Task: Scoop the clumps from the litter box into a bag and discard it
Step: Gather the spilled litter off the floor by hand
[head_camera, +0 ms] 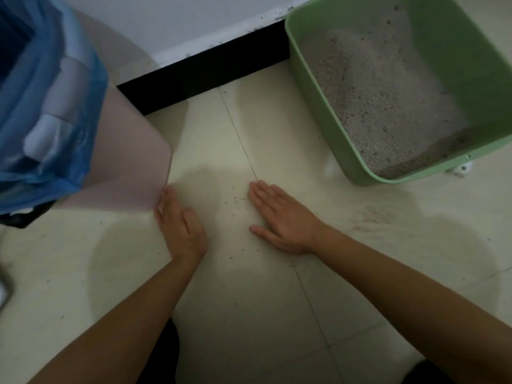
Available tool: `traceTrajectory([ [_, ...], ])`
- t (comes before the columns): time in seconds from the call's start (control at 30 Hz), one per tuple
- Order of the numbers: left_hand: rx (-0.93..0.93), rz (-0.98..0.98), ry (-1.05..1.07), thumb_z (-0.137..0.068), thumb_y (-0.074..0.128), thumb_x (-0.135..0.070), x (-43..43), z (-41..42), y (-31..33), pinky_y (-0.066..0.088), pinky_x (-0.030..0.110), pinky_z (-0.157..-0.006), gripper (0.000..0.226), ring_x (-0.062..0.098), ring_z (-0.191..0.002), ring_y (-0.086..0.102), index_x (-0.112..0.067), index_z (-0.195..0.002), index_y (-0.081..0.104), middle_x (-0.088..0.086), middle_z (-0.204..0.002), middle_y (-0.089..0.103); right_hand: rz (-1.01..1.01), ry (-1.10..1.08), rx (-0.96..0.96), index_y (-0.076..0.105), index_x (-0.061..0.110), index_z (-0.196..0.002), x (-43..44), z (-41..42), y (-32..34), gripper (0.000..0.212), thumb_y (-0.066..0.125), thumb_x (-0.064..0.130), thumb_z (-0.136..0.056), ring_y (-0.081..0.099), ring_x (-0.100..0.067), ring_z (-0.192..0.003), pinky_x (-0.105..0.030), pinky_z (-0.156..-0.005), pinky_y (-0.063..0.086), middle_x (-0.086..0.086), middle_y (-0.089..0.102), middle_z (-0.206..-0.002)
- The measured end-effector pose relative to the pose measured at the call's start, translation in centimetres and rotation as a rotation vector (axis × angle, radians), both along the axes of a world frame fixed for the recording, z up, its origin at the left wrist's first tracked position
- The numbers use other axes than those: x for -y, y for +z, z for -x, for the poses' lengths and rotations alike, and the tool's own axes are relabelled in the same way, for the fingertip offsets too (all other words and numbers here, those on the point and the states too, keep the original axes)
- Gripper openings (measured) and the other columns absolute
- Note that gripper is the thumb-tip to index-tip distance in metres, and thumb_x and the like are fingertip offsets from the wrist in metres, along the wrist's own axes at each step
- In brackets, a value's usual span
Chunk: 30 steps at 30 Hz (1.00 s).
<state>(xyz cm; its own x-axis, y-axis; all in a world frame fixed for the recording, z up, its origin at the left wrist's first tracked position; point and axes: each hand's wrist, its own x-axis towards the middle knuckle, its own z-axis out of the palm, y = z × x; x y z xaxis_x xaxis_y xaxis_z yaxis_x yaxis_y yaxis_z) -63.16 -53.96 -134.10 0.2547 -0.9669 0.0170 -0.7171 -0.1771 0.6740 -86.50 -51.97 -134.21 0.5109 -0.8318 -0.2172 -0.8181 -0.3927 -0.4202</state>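
The green litter box (333, 128) sits at the upper right of the frame, against the wall above the black baseboard (205, 76). The grey litter (388, 106) inside lies banked toward its near corner. No clump stands out plainly in it, and no scoop is in view. The blue bag (83, 134) fills the upper left with its mouth spread wide, probably so waste can be dropped in without anyone holding it open. White paper shows inside it. Beneath the bag is a pale pink surface (133, 151); whether this is a bin's side or a flat panel cannot be told.

Both hands are low on the floor (249, 300) in the middle of the frame, between the bag and the box. The right hand (279, 220) lies palm down, its fingers (263, 195) straight and close together, and it holds nothing. Its leading edge is just beside a scatter of stray grains (235, 202) on the tile. The flat hand looks meant to work as a broad blade that pushes the grains leftward.

The left hand (180, 225) stands more on its edge, its fingers loosely extended and touching the lower corner of the pink surface. It grips nothing. It seems placed as a stop that gathers what the other hand sweeps over.

A pale dusty smear (374, 214) marks the tile at the right, below the box. The step in hand seems to be cleaning up spilled litter, not scooping.
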Motion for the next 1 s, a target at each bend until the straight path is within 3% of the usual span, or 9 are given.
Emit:
traceTrajectory([
  [0.1,0.014,-0.08,-0.108,-0.085,0.015,-0.041,-0.6,1.7,-0.7,0.002,0.04,-0.122,0.08,0.013,-0.147,0.012,0.001,-0.152,0.019,0.016,-0.159,0.019,0.048,-0.07,0.036,-0.002,0.01,-0.157,-1.9,-0.7,0.6,0.077,0.023,0.058,-0.102,-0.013,-0.015,-0.15,-0.036,-0.123,0.002,-0.007,-0.009,-0.164],
  [0.23,-0.049,-0.096,-0.419,-0.089,0.017,-0.037,-0.3,7.9,-0.9,-0.003,0.03,-0.121,0.074,0.017,-0.149,0.008,0.002,-0.152,0.016,0.016,-0.16,0.014,0.175,-0.404,0.003,0.01,-0.002,-0.154,-5.5,2.0,0.8,0.083,0.035,0.055,-0.1,-0.004,-0.026,-0.151,-0.041,-0.123,0.008,-0.019,0.001,-0.163],
  [0.4,-0.18,-0.167,-0.797,-0.091,0.019,-0.04,-2.1,11.7,1.0,0.004,0.03,-0.122,0.07,0.008,-0.148,0.007,-0.006,-0.153,0.015,0.007,-0.161,0.013,0.05,-0.614,-0.193,-0.003,-0.003,-0.154,-9.1,4.3,-0.4,0.095,0.028,0.066,-0.096,-0.011,-0.031,-0.15,-0.047,-0.123,0.007,-0.023,-0.008,-0.161],
  [0.47,-0.202,-0.137,-0.803,-0.092,0.022,-0.036,-2.5,10.5,1.5,0.009,0.031,-0.122,0.068,0.012,-0.148,0.014,-0.005,-0.152,0.02,0.01,-0.16,0.019,0.021,-0.56,-0.254,-0.005,-0.003,-0.153,-9.1,3.4,-0.8,0.096,0.022,0.069,-0.095,-0.015,-0.031,-0.149,-0.048,-0.122,0.005,-0.023,-0.012,-0.161],
  [0.57,-0.212,-0.049,-0.579,-0.09,0.023,-0.03,-1.7,7.2,1.8,0.014,0.031,-0.121,0.067,0.019,-0.146,0.024,0.002,-0.149,0.03,0.014,-0.156,0.03,0.032,-0.46,-0.229,-0.003,-0.002,-0.154,-6.9,1.3,-0.9,0.096,0.015,0.071,-0.094,-0.017,-0.03,-0.149,-0.046,-0.123,0.001,-0.021,-0.014,-0.161],
  [0.67,-0.24,-0.046,-0.264,-0.089,0.025,-0.022,-0.4,2.8,2.4,0.023,0.022,-0.117,0.061,0.019,-0.141,0.035,0.0,-0.145,0.039,0.013,-0.151,0.039,-0.003,-0.358,-0.2,-0.01,0.001,-0.154,-4.4,-0.5,-0.4,0.095,0.007,0.072,-0.093,-0.022,-0.027,-0.148,-0.044,-0.122,-0.001,-0.018,-0.02,-0.16],
  [0.77,-0.214,-0.02,-0.143,-0.088,0.026,-0.019,1.0,-0.4,2.8,0.029,0.011,-0.108,0.059,0.019,-0.133,0.046,0.0,-0.139,0.049,0.014,-0.143,0.049,0.024,-0.318,-0.109,-0.008,0.001,-0.154,-5.0,-1.0,0.5,0.091,0.015,0.068,-0.096,-0.02,-0.028,-0.148,-0.044,-0.123,0.0,-0.018,-0.018,-0.161],
  [0.93,-0.189,0.009,-0.078,-0.087,0.026,-0.015,2.8,-1.2,2.5,0.029,-0.005,-0.086,0.057,-0.015,-0.099,0.052,0.002,-0.135,0.052,0.0,-0.117,0.065,0.121,0.321,0.09,0.013,0.004,-0.156,-12.0,-2.7,0.4,0.079,0.033,0.057,-0.1,0.001,-0.028,-0.151,-0.044,-0.122,0.008,-0.016,0.007,-0.163],
  [1.0,-0.201,0.013,-0.047,-0.087,0.028,-0.015,2.7,-1.0,2.2,0.037,0.002,-0.091,0.057,-0.015,-0.099,0.056,0.0,-0.137,0.051,-0.007,-0.11,0.065,0.086,0.526,0.104,0.015,0.005,-0.156,-13.8,-4.2,-0.4,0.078,0.036,0.055,-0.1,0.003,-0.026,-0.151,-0.042,-0.122,0.006,-0.014,0.011,-0.163],
])
